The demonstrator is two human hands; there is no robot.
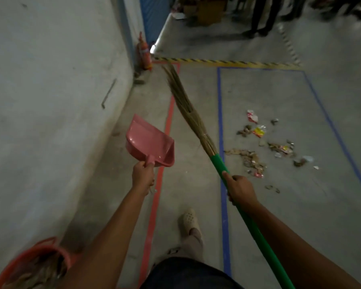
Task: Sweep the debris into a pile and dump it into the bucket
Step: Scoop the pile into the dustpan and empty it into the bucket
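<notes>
My left hand (143, 174) grips the handle of a pink dustpan (149, 141), held up off the floor with its mouth facing away. My right hand (240, 188) grips the green handle of a broom (217, 161), whose straw bristles (186, 107) point forward and up, clear of the floor. Scattered debris (267, 144), wrappers, paper bits and dry scraps, lies on the concrete floor inside a blue-taped rectangle to the right of the broom. An orange bucket (40, 253) holding scraps sits at the lower left by the wall.
A grey wall (50, 101) runs along the left. Red tape (165, 142) and blue tape (220, 122) lines mark the floor. A red fire extinguisher (144, 53) stands in the corner by yellow-black hazard tape (227, 62). A person's legs (261, 17) stand far back. My foot (189, 221) is mid-step.
</notes>
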